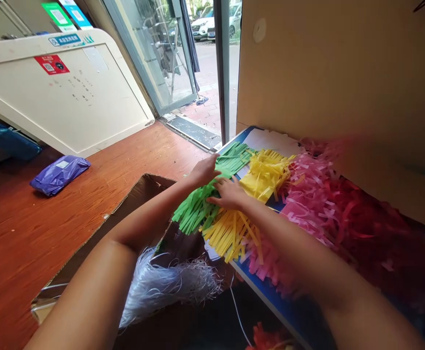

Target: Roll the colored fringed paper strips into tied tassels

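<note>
Touching green strips [198, 206] beside carton [125, 206] of fringe [161, 287]

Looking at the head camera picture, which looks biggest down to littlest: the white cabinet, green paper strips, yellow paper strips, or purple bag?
1. white cabinet
2. green paper strips and yellow paper strips: about alike, so no ranking
3. purple bag, though it lies farther away

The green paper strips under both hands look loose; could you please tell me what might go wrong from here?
1. The green strips overhang the edge of the blue board above the open cardboard box; a push from the left hand or right hand could slide them off.
2. The yellow strips touch the green ones, so colours may tangle or mix.
3. Thin paper might tear under pressing fingers.
</note>
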The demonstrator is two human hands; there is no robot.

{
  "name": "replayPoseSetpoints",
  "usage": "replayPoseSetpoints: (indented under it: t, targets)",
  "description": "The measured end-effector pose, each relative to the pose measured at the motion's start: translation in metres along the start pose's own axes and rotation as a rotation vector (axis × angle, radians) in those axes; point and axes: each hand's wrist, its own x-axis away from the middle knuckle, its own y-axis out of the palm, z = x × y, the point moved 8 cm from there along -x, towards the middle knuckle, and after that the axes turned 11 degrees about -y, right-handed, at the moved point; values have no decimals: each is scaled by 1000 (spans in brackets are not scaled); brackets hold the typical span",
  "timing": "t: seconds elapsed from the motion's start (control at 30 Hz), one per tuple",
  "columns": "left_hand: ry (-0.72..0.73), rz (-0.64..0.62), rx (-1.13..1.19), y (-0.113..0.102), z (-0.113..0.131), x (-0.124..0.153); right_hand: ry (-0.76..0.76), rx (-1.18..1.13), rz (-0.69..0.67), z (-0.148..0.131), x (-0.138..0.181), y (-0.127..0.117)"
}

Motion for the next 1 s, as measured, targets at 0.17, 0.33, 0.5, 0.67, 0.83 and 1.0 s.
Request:
replayPoseSetpoints:
  t: [0.17,0.33,0.5,0.67,0.83,1.0]
  targets:
    - [-64,134,-85,-66,-5,-33,61,-85,-66,9,-1,9]
    - [-116,420,-95,-187,39,-46,58,-196,38,3,2,-17]
    - [252,441,-302,-213,146,35,52,-343,465,-26,48,-95]
    - [476,599,-186,-181,191,134,124,-982,971,-21,119,-128]
    - [681,784,260,-143,197,211,206,-1082,1121,-9,200,-113]
    - [838,575,592,-72,235,272,214,-1014,1546,0,359,-86]
